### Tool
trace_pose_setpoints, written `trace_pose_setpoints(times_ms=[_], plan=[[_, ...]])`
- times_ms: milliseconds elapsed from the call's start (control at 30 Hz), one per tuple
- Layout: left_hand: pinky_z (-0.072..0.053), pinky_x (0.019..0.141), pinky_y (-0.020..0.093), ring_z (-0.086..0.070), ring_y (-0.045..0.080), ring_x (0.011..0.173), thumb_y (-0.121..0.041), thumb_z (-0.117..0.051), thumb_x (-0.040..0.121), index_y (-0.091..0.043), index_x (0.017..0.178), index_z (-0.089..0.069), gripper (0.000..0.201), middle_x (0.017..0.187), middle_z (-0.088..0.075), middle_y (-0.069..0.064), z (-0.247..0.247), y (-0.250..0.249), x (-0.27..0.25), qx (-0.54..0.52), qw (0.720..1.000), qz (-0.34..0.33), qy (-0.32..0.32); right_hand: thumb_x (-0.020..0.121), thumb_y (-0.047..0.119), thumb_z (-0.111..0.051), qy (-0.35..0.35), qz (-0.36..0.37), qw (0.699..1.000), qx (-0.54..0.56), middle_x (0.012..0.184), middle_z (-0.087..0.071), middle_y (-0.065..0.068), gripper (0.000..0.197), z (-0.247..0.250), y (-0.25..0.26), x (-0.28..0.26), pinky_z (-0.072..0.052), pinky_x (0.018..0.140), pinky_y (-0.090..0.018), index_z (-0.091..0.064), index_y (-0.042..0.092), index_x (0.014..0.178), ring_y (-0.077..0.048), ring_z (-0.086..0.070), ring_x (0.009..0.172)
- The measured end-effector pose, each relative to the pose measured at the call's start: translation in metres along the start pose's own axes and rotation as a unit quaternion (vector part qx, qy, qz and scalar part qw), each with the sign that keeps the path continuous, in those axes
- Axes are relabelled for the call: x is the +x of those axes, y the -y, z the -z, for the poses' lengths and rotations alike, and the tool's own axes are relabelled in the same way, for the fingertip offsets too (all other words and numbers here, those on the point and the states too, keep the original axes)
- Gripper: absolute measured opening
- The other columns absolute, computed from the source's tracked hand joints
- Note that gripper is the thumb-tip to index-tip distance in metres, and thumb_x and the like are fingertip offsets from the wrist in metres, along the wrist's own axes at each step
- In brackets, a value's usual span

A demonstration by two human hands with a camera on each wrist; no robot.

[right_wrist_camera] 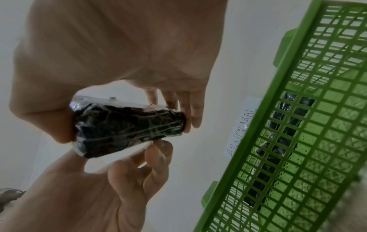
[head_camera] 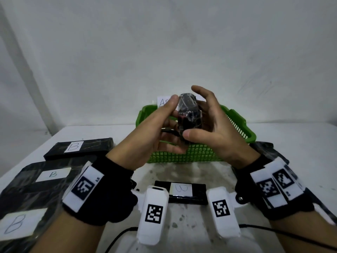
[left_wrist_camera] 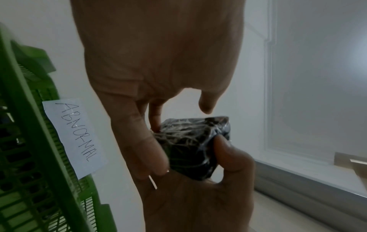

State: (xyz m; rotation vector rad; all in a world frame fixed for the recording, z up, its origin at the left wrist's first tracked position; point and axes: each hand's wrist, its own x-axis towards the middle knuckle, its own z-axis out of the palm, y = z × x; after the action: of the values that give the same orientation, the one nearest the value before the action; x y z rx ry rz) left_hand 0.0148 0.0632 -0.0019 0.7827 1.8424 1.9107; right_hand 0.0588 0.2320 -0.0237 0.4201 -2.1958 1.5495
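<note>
A small black bundle [head_camera: 188, 110] wrapped in clear film is held upright in the air over the near side of a green mesh basket [head_camera: 200, 154]. My left hand [head_camera: 169, 125] grips it from the left, thumb high on it and fingers curled under. My right hand [head_camera: 206, 117] grips it from the right, thumb at its lower end and fingers behind it. In the left wrist view the bundle [left_wrist_camera: 194, 146] sits between my left fingers [left_wrist_camera: 143, 141] and the right thumb. In the right wrist view the bundle [right_wrist_camera: 127, 130] spans thumb to fingertips [right_wrist_camera: 190, 113].
The basket [right_wrist_camera: 298, 141] carries a paper label reading ABNORMAL [left_wrist_camera: 75, 138] and holds a dark wrapped item [right_wrist_camera: 282, 125]. Several flat black packs marked B lie on the white table [head_camera: 273, 139]: far left [head_camera: 78, 148], near left [head_camera: 45, 179], centre front [head_camera: 180, 191]. A black cable [head_camera: 273, 229] runs along the front.
</note>
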Motion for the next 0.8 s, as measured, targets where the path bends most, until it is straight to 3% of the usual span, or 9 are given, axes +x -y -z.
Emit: trace_pose_setpoints(times_ms=[100, 200, 267, 367, 467, 567, 633, 733, 800], plan=[[-0.059, 0.070, 0.036, -0.070, 0.036, 0.091, -0.060, -0.052, 0.081, -0.014, 0.126, -0.063, 0.066, 0.119, -0.068, 0.020, 0.002, -0.001, 0.000, -0.010, 1.000, 0.002, 0.010, 0.060, 0.051, -0.082, 0.024, -0.010, 0.999, -0.028, 0.146, -0.051, 0.008, 0.113, 0.002, -0.002, 0.001, -0.047, 0.111, -0.044, -0.022, 0.041, 0.155, -0.015, -0.060, 0.128], [-0.059, 0.062, 0.034, -0.069, 0.026, 0.073, -0.048, -0.061, 0.078, -0.004, 0.123, -0.056, 0.064, 0.106, -0.069, 0.016, 0.006, -0.002, 0.001, -0.028, 1.000, -0.005, -0.007, 0.061, 0.054, -0.083, 0.070, -0.028, 0.997, -0.006, 0.159, -0.036, 0.014, 0.122, 0.005, -0.002, 0.002, -0.038, 0.119, -0.041, -0.010, 0.044, 0.158, -0.005, -0.043, 0.142], [-0.059, 0.057, 0.034, -0.068, 0.023, 0.068, -0.042, -0.063, 0.078, -0.009, 0.116, -0.055, 0.051, 0.100, -0.066, 0.008, 0.006, -0.001, 0.001, -0.034, 0.999, -0.016, -0.023, 0.066, 0.061, -0.080, 0.064, -0.051, 0.996, 0.044, 0.165, -0.026, 0.013, 0.117, 0.007, -0.002, 0.005, -0.035, 0.120, -0.045, -0.010, 0.044, 0.159, -0.006, -0.037, 0.147], [-0.061, 0.066, 0.032, -0.072, 0.020, 0.079, -0.030, -0.062, 0.089, -0.016, 0.121, -0.054, 0.036, 0.109, -0.067, 0.005, 0.003, 0.002, 0.003, 0.009, 0.998, -0.047, -0.031, 0.080, 0.052, -0.070, 0.000, -0.080, 0.993, 0.083, 0.155, -0.046, 0.007, 0.090, 0.006, 0.000, 0.009, -0.044, 0.112, -0.048, -0.027, 0.037, 0.157, -0.011, -0.054, 0.135], [-0.061, 0.078, 0.033, -0.073, 0.020, 0.097, -0.024, -0.064, 0.087, -0.018, 0.130, -0.049, 0.046, 0.122, -0.063, 0.006, 0.001, 0.007, 0.002, 0.049, 0.996, -0.079, -0.010, 0.083, 0.028, -0.068, -0.046, -0.058, 0.993, 0.090, 0.128, -0.069, 0.002, 0.064, 0.005, 0.000, 0.008, -0.057, 0.093, -0.041, -0.049, 0.030, 0.144, -0.016, -0.070, 0.114], [-0.060, 0.085, 0.038, -0.072, 0.020, 0.100, -0.030, -0.068, 0.079, -0.020, 0.131, -0.049, 0.057, 0.126, -0.063, 0.001, 0.002, 0.008, 0.001, 0.084, 0.992, -0.094, -0.003, 0.077, 0.018, -0.069, -0.078, -0.041, 0.992, 0.092, 0.116, -0.073, 0.000, 0.061, 0.003, 0.001, 0.007, -0.060, 0.087, -0.040, -0.055, 0.025, 0.136, -0.018, -0.073, 0.105], [-0.060, 0.083, 0.033, -0.072, 0.018, 0.099, -0.027, -0.067, 0.080, -0.019, 0.132, -0.048, 0.056, 0.128, -0.063, -0.002, 0.003, 0.008, 0.001, 0.085, 0.991, -0.104, 0.001, 0.075, 0.016, -0.071, -0.098, -0.022, 0.991, 0.089, 0.113, -0.074, -0.001, 0.061, 0.002, 0.002, 0.008, -0.061, 0.079, -0.034, -0.056, 0.023, 0.135, -0.018, -0.074, 0.099], [-0.058, 0.079, 0.028, -0.073, 0.017, 0.097, -0.020, -0.066, 0.084, -0.017, 0.133, -0.047, 0.053, 0.128, -0.062, -0.002, 0.005, 0.007, 0.001, 0.079, 0.990, -0.115, 0.007, 0.073, 0.014, -0.074, -0.113, -0.004, 0.990, 0.083, 0.112, -0.073, -0.002, 0.064, 0.001, 0.001, 0.008, -0.059, 0.074, -0.029, -0.056, 0.022, 0.134, -0.019, -0.075, 0.093], [-0.059, 0.083, 0.032, -0.073, 0.021, 0.098, -0.022, -0.067, 0.080, -0.017, 0.134, -0.046, 0.058, 0.129, -0.062, -0.001, 0.008, 0.008, 0.001, 0.077, 0.990, -0.118, 0.011, 0.072, 0.014, -0.076, -0.095, -0.017, 0.992, 0.083, 0.116, -0.073, -0.001, 0.067, 0.003, 0.003, 0.008, -0.058, 0.077, -0.029, -0.054, 0.024, 0.135, -0.019, -0.075, 0.096]])
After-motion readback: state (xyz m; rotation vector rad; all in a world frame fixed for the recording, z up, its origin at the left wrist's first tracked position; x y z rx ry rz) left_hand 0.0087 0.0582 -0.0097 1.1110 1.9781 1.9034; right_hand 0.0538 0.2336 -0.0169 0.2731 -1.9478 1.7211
